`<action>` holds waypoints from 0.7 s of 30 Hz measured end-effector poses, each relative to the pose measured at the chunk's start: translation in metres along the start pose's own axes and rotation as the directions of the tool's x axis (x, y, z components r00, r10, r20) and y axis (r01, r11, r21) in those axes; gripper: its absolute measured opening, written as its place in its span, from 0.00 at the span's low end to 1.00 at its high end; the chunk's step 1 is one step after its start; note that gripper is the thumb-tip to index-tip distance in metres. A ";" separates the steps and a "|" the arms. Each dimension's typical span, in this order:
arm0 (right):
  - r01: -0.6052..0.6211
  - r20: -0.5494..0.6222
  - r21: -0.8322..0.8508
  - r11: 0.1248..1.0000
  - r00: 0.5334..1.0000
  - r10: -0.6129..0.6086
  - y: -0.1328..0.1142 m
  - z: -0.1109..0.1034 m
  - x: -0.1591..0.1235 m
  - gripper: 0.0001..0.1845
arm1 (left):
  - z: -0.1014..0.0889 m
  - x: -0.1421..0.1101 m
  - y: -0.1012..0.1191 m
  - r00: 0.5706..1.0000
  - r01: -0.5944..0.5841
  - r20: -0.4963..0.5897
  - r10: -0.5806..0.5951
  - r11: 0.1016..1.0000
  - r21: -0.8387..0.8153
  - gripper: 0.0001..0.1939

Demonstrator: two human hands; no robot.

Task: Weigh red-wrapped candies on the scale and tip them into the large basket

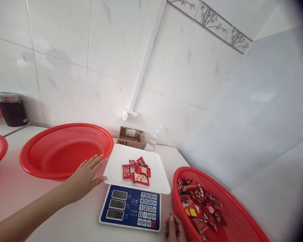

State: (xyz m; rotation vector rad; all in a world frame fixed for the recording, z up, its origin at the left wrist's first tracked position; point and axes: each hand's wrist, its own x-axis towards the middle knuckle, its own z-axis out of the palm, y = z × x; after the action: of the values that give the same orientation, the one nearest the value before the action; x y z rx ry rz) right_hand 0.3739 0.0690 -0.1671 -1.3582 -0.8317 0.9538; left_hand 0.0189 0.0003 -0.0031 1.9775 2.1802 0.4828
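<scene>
My left hand point(89, 176) is open, palm down with fingers stretched, at the left edge of the white weighing tray point(113, 168). The thumb lies at the tray's rim, and whether it presses on it I cannot tell. Several red candy packets point(141, 169) lie in a loose cluster on the tray. Below it is the scale's blue panel point(131, 215), with lit displays and a keypad. My right hand point(175, 230) is closed beside the scale, against or close to the left wall of a red basket point(242, 218). A bit of red shows at its fingers, too hidden to name.
Many red packets point(199, 205) fill part of the right basket. Another red basket point(65, 127) stands left of the scale, with a third basket's rim point(2, 144) at the far left. Behind the tray are a cardboard box point(141, 145), a plastic bottle point(153, 137) and a wall socket point(130, 116).
</scene>
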 end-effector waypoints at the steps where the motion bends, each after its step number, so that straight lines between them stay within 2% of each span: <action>1: -0.002 0.008 -0.006 1.000 1.000 0.002 -0.001 0.000 -0.001 0.37 | 0.002 0.002 0.004 0.999 -0.046 -0.010 0.046 0.999 -0.012 0.33; 4: 0.012 0.032 -0.031 0.999 0.999 -0.011 -0.001 -0.002 -0.001 0.35 | 0.008 0.010 0.024 0.981 -0.193 -0.006 0.193 0.979 -0.068 0.33; 9: 0.066 0.017 -0.021 0.998 0.998 -0.065 -0.001 -0.003 -0.003 0.31 | 0.015 0.032 0.068 0.924 -0.352 0.109 0.367 0.926 -0.138 0.32; 14: 0.075 0.021 -0.015 0.997 0.997 -0.075 -0.007 0.002 -0.010 0.30 | 0.029 0.060 0.099 0.884 -0.420 0.167 0.437 0.898 -0.131 0.31; 21: 0.142 -0.016 0.013 0.990 0.990 -0.142 -0.008 0.009 -0.014 0.29 | 0.044 0.083 0.116 0.858 -0.482 0.177 0.482 0.875 -0.047 0.28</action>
State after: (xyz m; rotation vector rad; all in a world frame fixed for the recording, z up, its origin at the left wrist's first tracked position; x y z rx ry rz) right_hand 0.3607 0.0603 -0.1580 -1.2752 -0.8967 0.8365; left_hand 0.1325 0.0964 0.0027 2.4603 1.5624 0.3394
